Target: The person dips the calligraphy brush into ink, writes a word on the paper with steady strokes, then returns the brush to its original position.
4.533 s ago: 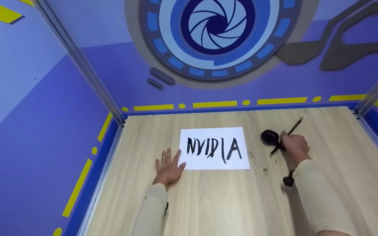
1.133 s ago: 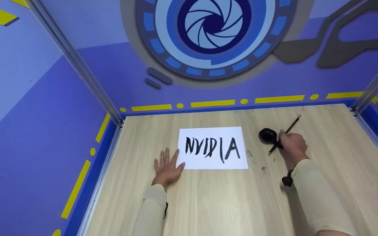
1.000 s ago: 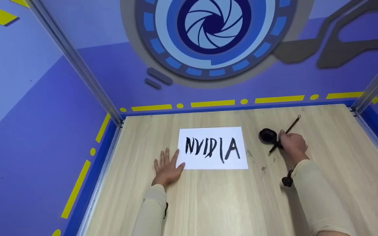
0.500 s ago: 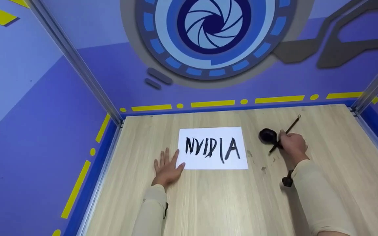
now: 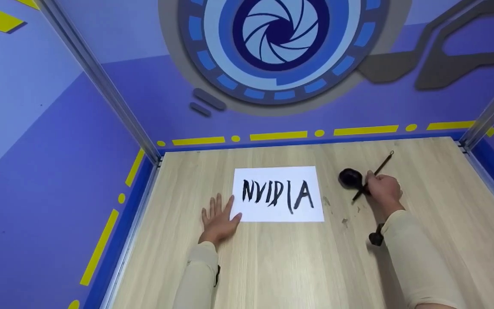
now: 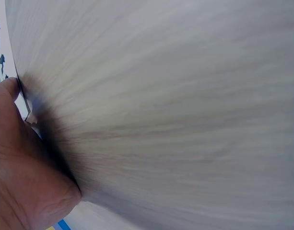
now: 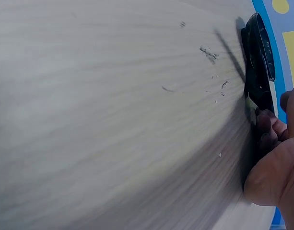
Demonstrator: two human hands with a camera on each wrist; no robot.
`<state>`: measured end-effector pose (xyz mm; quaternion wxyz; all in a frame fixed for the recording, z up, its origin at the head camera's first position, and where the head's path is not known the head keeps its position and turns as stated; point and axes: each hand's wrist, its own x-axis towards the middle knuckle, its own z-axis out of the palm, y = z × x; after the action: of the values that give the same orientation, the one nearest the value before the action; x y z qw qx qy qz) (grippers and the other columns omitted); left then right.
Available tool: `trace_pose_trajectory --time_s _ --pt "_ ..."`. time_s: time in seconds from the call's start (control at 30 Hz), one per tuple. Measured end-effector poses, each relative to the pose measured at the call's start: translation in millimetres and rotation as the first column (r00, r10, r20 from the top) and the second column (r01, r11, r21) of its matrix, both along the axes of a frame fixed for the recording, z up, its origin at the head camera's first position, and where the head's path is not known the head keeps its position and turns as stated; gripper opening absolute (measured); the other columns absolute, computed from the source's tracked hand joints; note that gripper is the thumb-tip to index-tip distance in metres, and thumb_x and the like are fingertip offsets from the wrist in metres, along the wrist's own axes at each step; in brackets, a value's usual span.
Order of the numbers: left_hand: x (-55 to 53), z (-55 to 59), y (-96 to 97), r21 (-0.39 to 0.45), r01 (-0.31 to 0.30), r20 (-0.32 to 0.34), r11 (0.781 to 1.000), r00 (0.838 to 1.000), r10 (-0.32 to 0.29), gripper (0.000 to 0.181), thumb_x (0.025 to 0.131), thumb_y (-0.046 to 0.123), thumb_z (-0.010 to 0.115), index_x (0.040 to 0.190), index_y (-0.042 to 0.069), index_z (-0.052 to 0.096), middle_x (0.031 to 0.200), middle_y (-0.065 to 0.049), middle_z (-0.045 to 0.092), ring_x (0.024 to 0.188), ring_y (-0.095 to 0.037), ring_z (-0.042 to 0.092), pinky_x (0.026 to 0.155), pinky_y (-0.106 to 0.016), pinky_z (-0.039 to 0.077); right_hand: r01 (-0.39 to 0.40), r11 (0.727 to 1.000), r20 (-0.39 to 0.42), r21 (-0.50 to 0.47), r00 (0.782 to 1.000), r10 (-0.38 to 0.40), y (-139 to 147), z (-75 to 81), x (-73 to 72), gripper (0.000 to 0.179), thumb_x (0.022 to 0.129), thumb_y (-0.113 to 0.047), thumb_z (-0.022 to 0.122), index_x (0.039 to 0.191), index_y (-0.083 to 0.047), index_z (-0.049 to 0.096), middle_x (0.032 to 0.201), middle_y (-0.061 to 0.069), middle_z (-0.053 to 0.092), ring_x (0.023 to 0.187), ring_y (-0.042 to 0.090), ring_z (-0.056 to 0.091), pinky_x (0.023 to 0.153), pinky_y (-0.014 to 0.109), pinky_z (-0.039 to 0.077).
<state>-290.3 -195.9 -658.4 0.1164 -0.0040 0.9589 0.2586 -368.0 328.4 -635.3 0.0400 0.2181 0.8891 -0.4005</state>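
A white sheet of paper (image 5: 279, 214) lies on the wooden table with "NVIDIA" painted across it in black strokes. My left hand (image 5: 220, 223) rests flat at its left edge, fingers spread, with the thumb and index fingertip on the paper's margin. To the right of the sheet, my right hand (image 5: 384, 189) grips a dark ink brush (image 5: 384, 163) low over the table. The brush slants, its looped end up to the right and its black tip down to the left. A round black ink dish (image 5: 350, 178) sits right beside the fingers, also visible in the right wrist view.
Dark ink smudges (image 5: 344, 222) mark the table (image 5: 272, 266) between paper and right hand. Blue and purple panels enclose the table at the back (image 5: 144, 94) and sides. A black wrist camera (image 5: 375, 238) juts from the right sleeve.
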Motion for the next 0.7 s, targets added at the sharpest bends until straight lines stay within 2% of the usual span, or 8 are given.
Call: trace_pose_trajectory --time_s 0.17,0.33,0.4,0.57,0.7 --pt "1.3 6.2 2.0 0.020 -0.006 0.033 1.000 0.999 0.006 0.074 0.108 0.059 0.041 0.173 0.034 0.016 0.183 -0.010 -0.012 0.169 -0.037 -0.017 0.130 -0.067 -0.017 0.003 1.000 -0.015 0.004 1.000 -0.003 0 -0.3 0.8 0.059 0.111 -0.054 0.039 0.069 -0.014 0.053 0.056 -0.006 0.049 0.069 0.028 0.052 0.117 0.064 0.032" --pt "3.6 13.5 2.6 0.041 -0.013 0.028 0.999 1.000 0.012 0.075 0.108 0.060 0.045 0.172 0.030 0.022 0.183 -0.014 -0.008 0.169 -0.041 -0.013 0.130 -0.069 -0.015 0.010 1.000 -0.032 0.007 0.999 -0.010 -2 -0.1 0.3 0.059 0.111 -0.053 0.041 0.068 -0.014 0.054 0.055 -0.006 0.051 0.068 0.027 0.053 0.117 0.065 0.031" --pt "3.2 11.7 2.3 0.030 -0.011 0.027 0.999 1.000 0.010 0.076 0.107 0.060 0.047 0.172 0.030 0.022 0.183 -0.014 -0.008 0.169 -0.041 -0.013 0.130 -0.069 -0.015 0.010 1.000 -0.033 0.009 0.999 -0.009 -2 0.1 0.5 0.059 0.111 -0.052 0.041 0.068 -0.013 0.055 0.055 -0.007 0.052 0.068 0.027 0.054 0.116 0.066 0.031" --pt "-1.0 -1.5 1.6 -0.032 -0.006 0.019 0.999 1.000 0.007 0.080 0.105 0.063 0.048 0.173 0.034 0.017 0.183 -0.011 -0.010 0.169 -0.039 -0.014 0.131 -0.068 -0.013 0.005 1.000 -0.035 0.004 0.999 -0.005 -2 0.2 1.8 0.059 0.111 -0.051 0.041 0.068 -0.013 0.055 0.055 -0.007 0.053 0.068 0.027 0.054 0.116 0.065 0.031" --pt "-0.5 -0.1 2.7 -0.036 -0.009 0.003 0.999 1.000 0.009 0.080 0.105 0.064 0.048 0.172 0.034 0.018 0.183 -0.011 -0.008 0.169 -0.039 -0.013 0.131 -0.068 -0.012 0.000 1.000 -0.045 -0.005 0.999 0.000 -2 1.3 3.9 0.059 0.111 -0.052 0.042 0.068 -0.013 0.055 0.055 -0.006 0.053 0.068 0.028 0.054 0.116 0.066 0.030"
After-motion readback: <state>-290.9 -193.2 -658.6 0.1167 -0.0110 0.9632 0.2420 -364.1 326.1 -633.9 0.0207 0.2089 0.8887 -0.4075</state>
